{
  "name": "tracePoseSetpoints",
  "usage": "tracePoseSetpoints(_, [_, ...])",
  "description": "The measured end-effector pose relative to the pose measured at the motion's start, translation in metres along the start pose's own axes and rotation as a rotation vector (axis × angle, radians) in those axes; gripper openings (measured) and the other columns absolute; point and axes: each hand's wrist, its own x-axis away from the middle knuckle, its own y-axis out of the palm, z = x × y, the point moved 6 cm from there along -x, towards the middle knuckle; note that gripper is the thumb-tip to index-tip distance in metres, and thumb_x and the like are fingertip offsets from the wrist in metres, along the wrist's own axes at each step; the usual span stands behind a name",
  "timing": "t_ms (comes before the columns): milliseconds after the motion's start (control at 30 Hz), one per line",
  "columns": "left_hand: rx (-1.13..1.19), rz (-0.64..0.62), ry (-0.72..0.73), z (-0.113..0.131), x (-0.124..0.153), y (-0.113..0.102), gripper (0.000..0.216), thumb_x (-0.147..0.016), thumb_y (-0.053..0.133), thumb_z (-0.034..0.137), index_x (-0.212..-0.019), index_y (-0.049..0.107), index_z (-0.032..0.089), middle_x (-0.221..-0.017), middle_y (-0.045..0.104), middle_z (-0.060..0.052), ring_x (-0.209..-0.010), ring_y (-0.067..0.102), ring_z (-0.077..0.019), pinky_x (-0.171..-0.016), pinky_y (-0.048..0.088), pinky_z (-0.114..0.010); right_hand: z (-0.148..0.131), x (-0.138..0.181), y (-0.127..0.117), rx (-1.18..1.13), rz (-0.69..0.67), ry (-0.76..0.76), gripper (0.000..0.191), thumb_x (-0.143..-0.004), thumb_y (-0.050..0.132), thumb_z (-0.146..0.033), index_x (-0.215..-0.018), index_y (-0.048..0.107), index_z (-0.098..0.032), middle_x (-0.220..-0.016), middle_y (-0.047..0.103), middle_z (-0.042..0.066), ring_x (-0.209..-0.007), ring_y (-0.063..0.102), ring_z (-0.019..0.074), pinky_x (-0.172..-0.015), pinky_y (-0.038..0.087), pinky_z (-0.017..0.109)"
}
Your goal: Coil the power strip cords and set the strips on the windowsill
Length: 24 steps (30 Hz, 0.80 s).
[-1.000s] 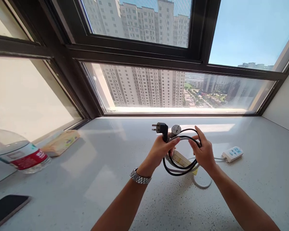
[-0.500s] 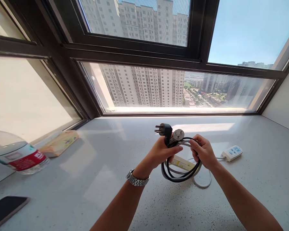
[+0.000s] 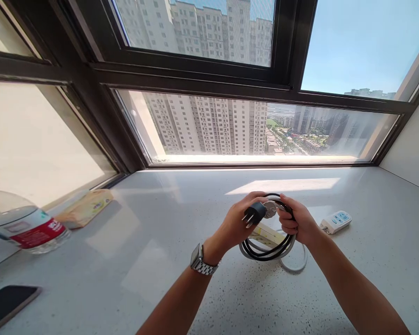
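Observation:
Both my hands hold one coiled bundle of black and grey power cords (image 3: 267, 250) just above the speckled white sill (image 3: 160, 260). My left hand (image 3: 238, 224), with a metal watch on the wrist, grips the coil's top left, where a black plug (image 3: 254, 213) now points its prongs toward me. A grey plug (image 3: 270, 209) sits right beside it. My right hand (image 3: 298, 224) is closed round the coil's upper right. A white power strip with a yellow label (image 3: 267, 235) lies under the coil.
A small white power strip (image 3: 336, 221) lies to the right, its white cable (image 3: 293, 268) looping on the sill. At the left are a lying water bottle (image 3: 24, 225), a tissue pack (image 3: 86, 208) and a dark phone (image 3: 7, 308). A large window stands behind.
The two plugs stood up above the coil; my left hand has turned so the black plug now tips down toward me. The bundle has sunk a little toward the sill.

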Motion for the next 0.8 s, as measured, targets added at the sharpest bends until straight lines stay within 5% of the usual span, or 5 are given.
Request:
tracePoseSetpoints(167, [-0.410, -0.160, -0.083, -0.005, 0.001, 0.005, 0.048, -0.071, 0.054, 0.000, -0.110, 0.062, 0.026, -0.131, 0.051, -0.006, -0.111, 0.057, -0.0231, -0.085, 0.050, -0.031, -0.002, 0.002, 0.004, 0.051, 0.050, -0.055, 0.049, -0.066, 0.072, -0.058, -0.067, 0.042, -0.019, -0.048, 0.034, -0.012, -0.034, 0.016, 0.0002, -0.029, 0.012, 0.015])
tracePoseSetpoints(367, [-0.652, -0.269, -0.324, -0.013, 0.004, 0.015, 0.028, -0.085, 0.050, 0.008, -0.103, 0.065, 0.023, -0.106, 0.054, -0.008, -0.085, 0.062, -0.0194, -0.064, 0.048, -0.026, -0.010, 0.012, 0.010, 0.387, 0.135, -0.213, 0.049, -0.064, 0.076, -0.057, -0.078, 0.049, -0.019, -0.057, 0.044, -0.008, -0.041, 0.034, 0.0033, -0.034, 0.031, 0.016])
tracePoseSetpoints(567, [-0.608, -0.294, -0.312, -0.020, 0.003, 0.019, 0.029, -0.084, 0.050, 0.009, -0.103, 0.068, 0.021, -0.099, 0.054, -0.007, -0.071, 0.061, -0.0170, -0.061, 0.044, -0.026, -0.011, 0.012, 0.006, 0.622, 0.142, -0.236, 0.040, -0.061, 0.080, -0.037, -0.086, 0.054, -0.019, -0.064, 0.049, -0.006, -0.050, 0.044, 0.0080, -0.040, 0.039, 0.020])
tracePoseSetpoints(800, [-0.276, -0.107, -0.087, -0.013, -0.002, 0.008, 0.048, -0.067, 0.052, -0.002, -0.104, 0.071, 0.022, -0.091, 0.062, -0.006, -0.080, 0.059, -0.0177, -0.069, 0.045, -0.025, -0.022, 0.015, 0.005, 0.677, 0.091, -0.331, 0.037, -0.063, 0.074, -0.024, -0.093, 0.053, -0.020, -0.073, 0.055, -0.004, -0.054, 0.049, 0.0082, -0.045, 0.038, 0.020])
